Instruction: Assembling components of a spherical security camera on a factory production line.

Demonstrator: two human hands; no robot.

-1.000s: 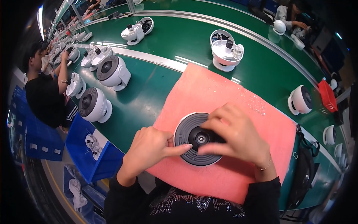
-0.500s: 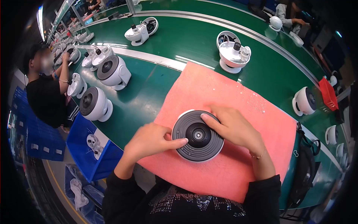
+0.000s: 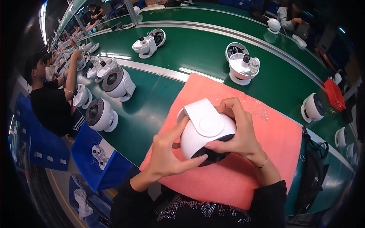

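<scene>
Over a pink cloth (image 3: 272,152) I hold a round white device (image 3: 190,138) tilted, its dark ribbed front turned down toward me. A white bracket with a round disc (image 3: 210,125) lies uppermost on it. My left hand (image 3: 165,154) is closed round its left side, with the thumb by the dark front. Gripping the right side is my right hand (image 3: 241,133), its thumb pressed at the edge of the dark face and its fingers curled over the far side. Part of the front is hidden by my thumbs.
Finished-looking devices (image 3: 101,114) stand at left, beside opened white shells (image 3: 243,68) on the green conveyor. A blue bin (image 3: 89,167) with parts sits low left. A co-worker (image 3: 47,98) works at left. A red basket (image 3: 334,95) and black bag (image 3: 310,178) are at right.
The device has been turned over: its ribbed front faced up and now points down toward me, with the white bracket showing. Both hands have shifted their hold around it.
</scene>
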